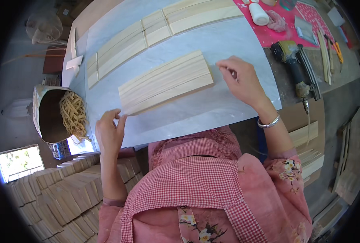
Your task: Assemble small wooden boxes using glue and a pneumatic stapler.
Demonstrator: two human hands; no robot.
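A row of several pale wooden slats (166, 82) lies side by side on the grey table top (224, 44), slanting up to the right. My left hand (109, 131) touches the lower left end of the row with its fingertips. My right hand (240, 79) hovers just past the row's right end, fingers bent and apart, holding nothing.
More slat groups (147, 34) lie along the table's far edge. A nail gun (297, 65) rests at the right, by a pink mat (285, 28) with a white bottle (259, 14). A box of wood strips (73, 113) stands left; stacked slats (62, 194) sit lower left.
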